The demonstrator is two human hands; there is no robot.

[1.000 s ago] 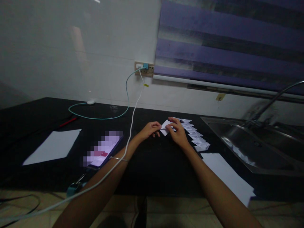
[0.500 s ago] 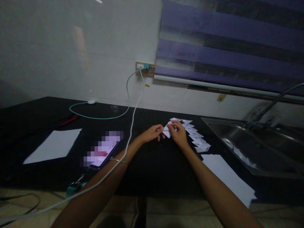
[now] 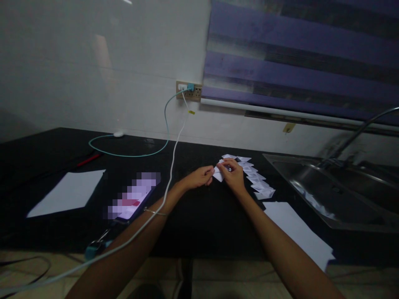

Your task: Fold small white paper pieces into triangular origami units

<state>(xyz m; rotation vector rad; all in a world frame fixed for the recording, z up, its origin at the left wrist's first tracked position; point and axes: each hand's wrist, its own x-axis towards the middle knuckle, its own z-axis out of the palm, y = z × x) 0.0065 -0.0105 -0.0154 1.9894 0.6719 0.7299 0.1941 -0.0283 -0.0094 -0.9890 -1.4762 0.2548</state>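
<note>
at the left of the black counter lies a white sheet, flat and set at a slant, with a red stick just beyond its far edge. farther back, near the wall, a white disc sits at the end of a teal cord, which loops over the counter and rises to a socket holding 2 plugs, 1 white and 1 teal. next comes a phone, lying face up with its screen lit and partly blurred out, and nearer the front edge a teal item with a metal clip. a white cord hangs from the socket and passes in front of the left forearm, which wears a thin bracelet. the left hand has its fingers curled in, the tips pinching the left corner of a small folded paper over the middle of the counter. the right hand grips the same paper between thumb and fingers and hides part of it. just beyond and beside that hand runs a row of folded pieces, overlapping. nearer the front lie stacked sheets, partly under the right forearm. at the far right is a metal sink with a curved tap.
</note>
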